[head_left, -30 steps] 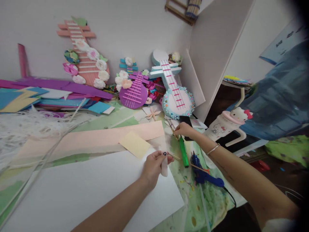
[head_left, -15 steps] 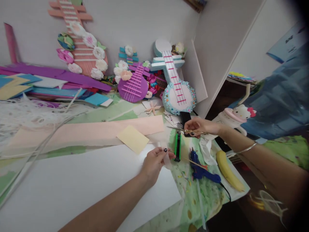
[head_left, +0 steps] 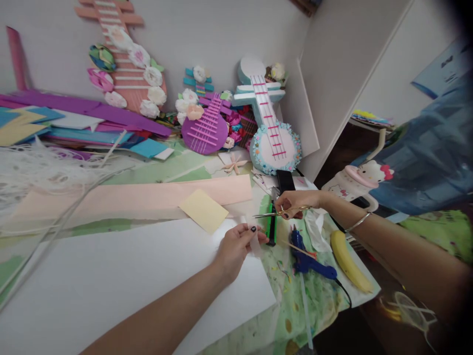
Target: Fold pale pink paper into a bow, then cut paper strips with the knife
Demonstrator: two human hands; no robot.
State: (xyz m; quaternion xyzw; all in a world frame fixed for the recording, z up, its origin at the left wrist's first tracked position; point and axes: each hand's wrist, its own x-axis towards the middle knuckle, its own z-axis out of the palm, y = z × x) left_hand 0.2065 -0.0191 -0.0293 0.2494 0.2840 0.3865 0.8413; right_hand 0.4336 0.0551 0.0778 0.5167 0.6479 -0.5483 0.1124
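Over the right edge of a white board (head_left: 121, 281), my left hand (head_left: 236, 249) pinches a thin, pale translucent strip (head_left: 254, 245) between thumb and fingers. My right hand (head_left: 295, 203) is closed round the handles of gold-handled scissors (head_left: 263, 215), whose blades point left, just above the strip. Whether the blades touch it I cannot tell. A green and black utility knife (head_left: 271, 228) lies under the scissors and beside my left fingertips. Left of my hands, a yellow paper square (head_left: 204, 211) rests partly on a long peach paper strip (head_left: 148, 197).
A blue glue gun (head_left: 308, 264) and a banana (head_left: 350, 261) lie at the table's right side. Paper instruments, including a purple one (head_left: 205, 130) and a light-blue one (head_left: 271, 143), lean at the back. White shredded strips (head_left: 40, 167) and coloured sheets (head_left: 92, 116) cover the left.
My right hand has come down and slightly left with the scissors, bringing the blades closer to the strip. My left hand stays in place, holding it.
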